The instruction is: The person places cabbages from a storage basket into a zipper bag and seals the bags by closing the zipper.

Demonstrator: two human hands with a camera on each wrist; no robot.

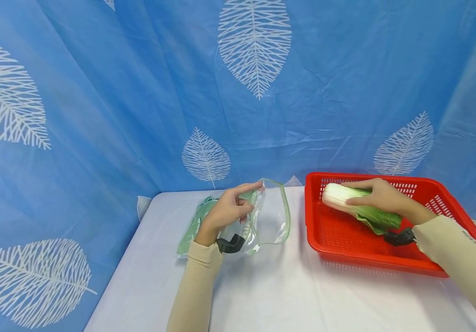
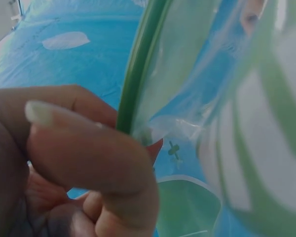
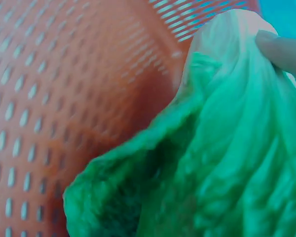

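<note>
At the bag's mouth, my left hand (image 1: 231,206) pinches the edge of a clear zip bag (image 1: 272,226) with green trim and green printing. The bag's opening faces right and gapes. Close up in the left wrist view, thumb and fingers meet beside the green zip strip (image 2: 143,64). My right hand (image 1: 379,196) grips a Chinese cabbage (image 1: 337,197) from above, over a red plastic basket (image 1: 314,240). Its white base points left and its green leaves (image 3: 227,163) hang toward the wrist. Whether the cabbage touches the basket floor, I cannot tell.
The basket with its slotted walls stands on the right of a white-covered table (image 1: 275,290). A blue curtain (image 1: 159,92) with white leaf prints rises behind and at the left. Black wrist mounts (image 1: 231,243) sit under both wrists.
</note>
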